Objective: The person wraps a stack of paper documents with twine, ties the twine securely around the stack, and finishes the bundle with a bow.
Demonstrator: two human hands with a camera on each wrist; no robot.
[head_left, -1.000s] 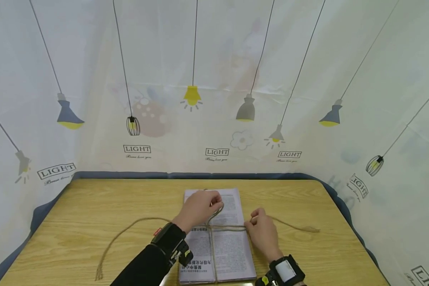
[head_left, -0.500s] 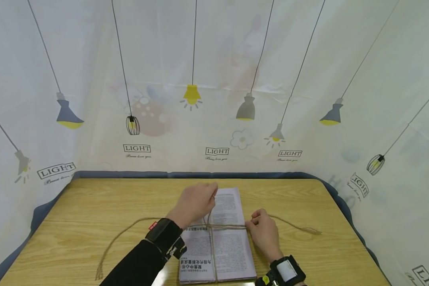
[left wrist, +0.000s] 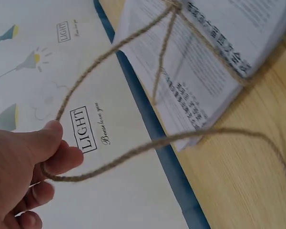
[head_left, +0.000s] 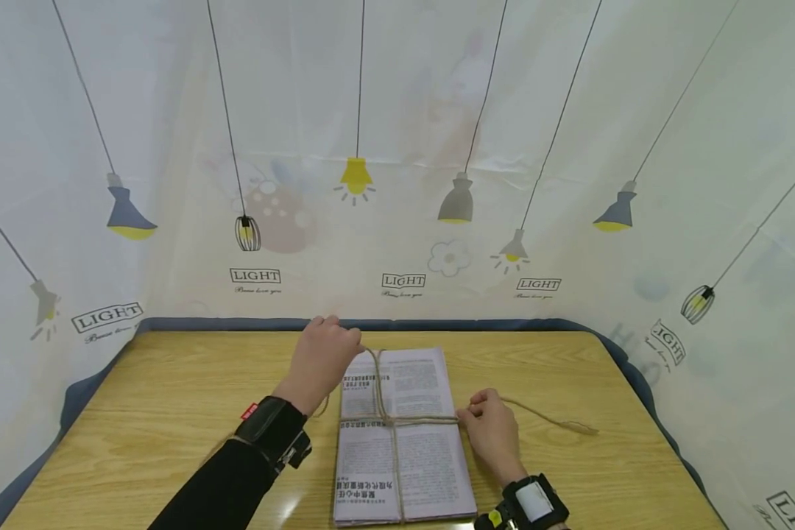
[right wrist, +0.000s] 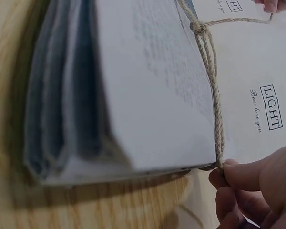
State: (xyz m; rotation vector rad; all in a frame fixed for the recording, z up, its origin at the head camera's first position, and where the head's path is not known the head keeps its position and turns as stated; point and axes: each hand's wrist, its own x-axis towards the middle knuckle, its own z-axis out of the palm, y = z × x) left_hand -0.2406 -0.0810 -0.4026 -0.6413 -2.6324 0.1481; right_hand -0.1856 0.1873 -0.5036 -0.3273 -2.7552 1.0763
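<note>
A stack of folded newspapers [head_left: 430, 464] lies on the table, with brown twine [head_left: 395, 471] crossing it both lengthwise and sideways. Where the strands cross there is a knot [right wrist: 198, 27]. Up and to the left of the stack's far end, my left hand [head_left: 324, 361] pinches a length of the twine between thumb and fingers; in the left wrist view that strand [left wrist: 90, 71] runs from the knot to the hand, then loops away. At the stack's right edge my right hand [head_left: 493, 434] pinches the twine, thumb against fingers, as the right wrist view also shows.
The wooden table [head_left: 192, 368] has a dark blue edging [head_left: 437, 324] at its back. A loose twine end [head_left: 556, 422] trails to the right of my right hand. Behind stands a pale curtain [head_left: 305, 110] printed with lamps.
My left hand has moved from above the stack to the left and away toward the table's back, drawing its twine strand along. My right hand has hardly moved.
</note>
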